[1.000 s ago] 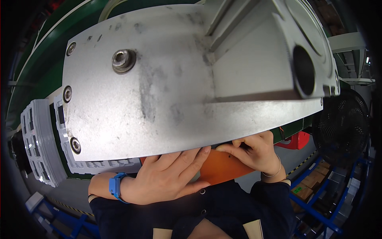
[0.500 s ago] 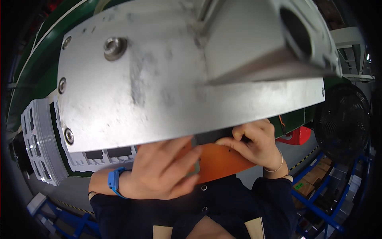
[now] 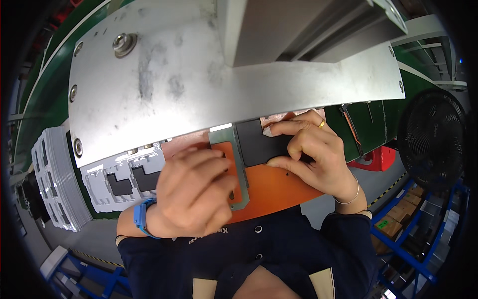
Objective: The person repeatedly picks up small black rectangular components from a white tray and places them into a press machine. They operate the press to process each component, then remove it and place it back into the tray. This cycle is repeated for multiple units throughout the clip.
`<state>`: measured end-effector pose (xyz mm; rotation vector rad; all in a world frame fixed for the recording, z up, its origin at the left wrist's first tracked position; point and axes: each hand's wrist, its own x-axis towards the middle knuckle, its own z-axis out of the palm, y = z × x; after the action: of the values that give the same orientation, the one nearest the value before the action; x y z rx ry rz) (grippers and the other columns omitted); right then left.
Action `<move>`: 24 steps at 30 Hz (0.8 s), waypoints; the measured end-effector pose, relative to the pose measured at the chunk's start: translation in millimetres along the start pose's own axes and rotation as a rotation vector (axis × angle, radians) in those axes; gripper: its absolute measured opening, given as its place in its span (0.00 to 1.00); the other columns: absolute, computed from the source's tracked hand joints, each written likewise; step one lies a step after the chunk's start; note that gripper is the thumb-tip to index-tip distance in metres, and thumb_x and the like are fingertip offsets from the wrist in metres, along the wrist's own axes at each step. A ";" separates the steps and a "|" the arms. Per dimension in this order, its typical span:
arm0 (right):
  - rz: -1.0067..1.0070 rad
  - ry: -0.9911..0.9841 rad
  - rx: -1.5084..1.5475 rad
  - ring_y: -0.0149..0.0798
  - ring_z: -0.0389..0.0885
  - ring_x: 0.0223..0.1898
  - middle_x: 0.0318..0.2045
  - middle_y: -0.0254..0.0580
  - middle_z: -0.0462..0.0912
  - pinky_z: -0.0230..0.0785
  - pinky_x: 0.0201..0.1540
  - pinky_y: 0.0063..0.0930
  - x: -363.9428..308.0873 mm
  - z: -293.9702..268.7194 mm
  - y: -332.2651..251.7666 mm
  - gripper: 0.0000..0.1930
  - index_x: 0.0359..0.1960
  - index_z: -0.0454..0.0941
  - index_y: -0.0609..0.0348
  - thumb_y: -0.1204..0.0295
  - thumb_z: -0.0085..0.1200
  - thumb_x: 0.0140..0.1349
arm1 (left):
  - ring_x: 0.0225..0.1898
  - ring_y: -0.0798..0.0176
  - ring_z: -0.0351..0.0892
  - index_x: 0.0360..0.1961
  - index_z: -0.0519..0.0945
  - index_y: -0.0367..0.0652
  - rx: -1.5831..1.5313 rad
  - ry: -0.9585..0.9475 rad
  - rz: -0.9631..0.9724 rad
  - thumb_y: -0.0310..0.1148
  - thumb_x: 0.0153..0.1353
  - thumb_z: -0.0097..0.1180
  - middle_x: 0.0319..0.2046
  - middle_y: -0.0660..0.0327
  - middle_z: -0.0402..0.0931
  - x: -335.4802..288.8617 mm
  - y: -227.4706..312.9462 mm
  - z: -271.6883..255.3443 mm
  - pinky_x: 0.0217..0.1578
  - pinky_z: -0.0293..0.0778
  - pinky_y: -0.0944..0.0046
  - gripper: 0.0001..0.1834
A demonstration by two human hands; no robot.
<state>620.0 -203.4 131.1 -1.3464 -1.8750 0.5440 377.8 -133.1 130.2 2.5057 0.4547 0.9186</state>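
Observation:
A flat black rectangular piece (image 3: 261, 145) lies below the metal plate's edge, against a grey-green metal strip. My right hand (image 3: 318, 154) grips it at the right side, thumb along the near edge and index finger bent over the top. Something small and whitish shows at that index fingertip; I cannot make out what it is. My left hand (image 3: 194, 192), slightly blurred, hovers or rests by the grey-green frame (image 3: 241, 187), its fingers loosely bent and apart, with nothing visible in them. Its thumb is hidden. An orange board (image 3: 279, 192) spreads beneath, nearest my body.
A large metal plate (image 3: 164, 94) with bolts overhangs the work. At left are a white tray (image 3: 99, 192) holding black pieces and a tray stack (image 3: 59, 179). A black fan (image 3: 432, 139), red container (image 3: 378, 158) and blue rack (image 3: 398, 254) stand at right.
The view has shifted, uncovering more of the black piece and the frame below the metal plate. My left hand has drawn back leftward from the strip. My right hand still grips the black piece.

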 end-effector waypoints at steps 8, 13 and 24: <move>0.031 -0.023 -0.040 0.44 0.76 0.39 0.41 0.46 0.84 0.71 0.41 0.33 -1.4 -1.3 -3.3 0.19 0.21 0.66 0.56 0.74 0.71 0.44 | 0.61 0.49 0.71 0.53 0.80 0.40 0.121 -0.379 -0.013 0.49 0.53 0.62 0.58 0.55 0.76 -0.6 7.3 1.8 0.63 0.59 0.48 0.31; 0.045 -0.033 -0.033 0.43 0.75 0.39 0.42 0.45 0.85 0.70 0.41 0.32 -0.6 -1.0 -4.7 0.19 0.21 0.67 0.56 0.74 0.72 0.45 | 0.60 0.49 0.72 0.53 0.81 0.40 0.132 -0.362 -0.004 0.49 0.53 0.62 0.58 0.55 0.76 -1.4 7.5 3.1 0.62 0.61 0.49 0.30; 0.046 -0.046 -0.035 0.43 0.76 0.39 0.42 0.45 0.84 0.70 0.41 0.32 -1.3 -1.7 -4.1 0.19 0.20 0.66 0.56 0.74 0.72 0.45 | 0.60 0.50 0.72 0.52 0.81 0.39 0.146 -0.345 0.007 0.48 0.52 0.62 0.58 0.55 0.76 -2.3 7.6 4.6 0.61 0.62 0.49 0.30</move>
<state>619.1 -206.2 134.6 -1.4132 -1.9025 0.5725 380.3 -141.9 129.6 2.7257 0.4117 0.4518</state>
